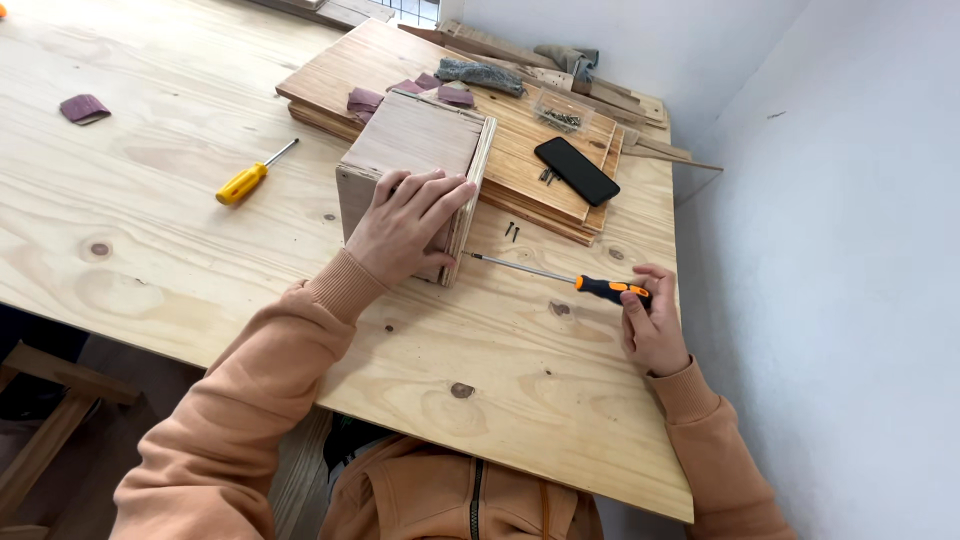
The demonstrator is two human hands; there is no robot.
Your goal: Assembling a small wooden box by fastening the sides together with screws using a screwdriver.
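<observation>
Left hand (408,222) lies flat, fingers spread, on the wooden box (415,170) at the surface's (180,250) centre. At four o'clock from it, the right hand (652,322) has its grip clamped around the orange-handled screwdriver (570,279), tip touching the box's edge.

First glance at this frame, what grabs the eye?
The wooden box at the centre of the plywood table, with the left hand pressed on its near side. The right hand holds an orange-and-black screwdriver, tip against the box's edge. A yellow screwdriver lies to the left, and a black phone sits on stacked boards behind.
</observation>
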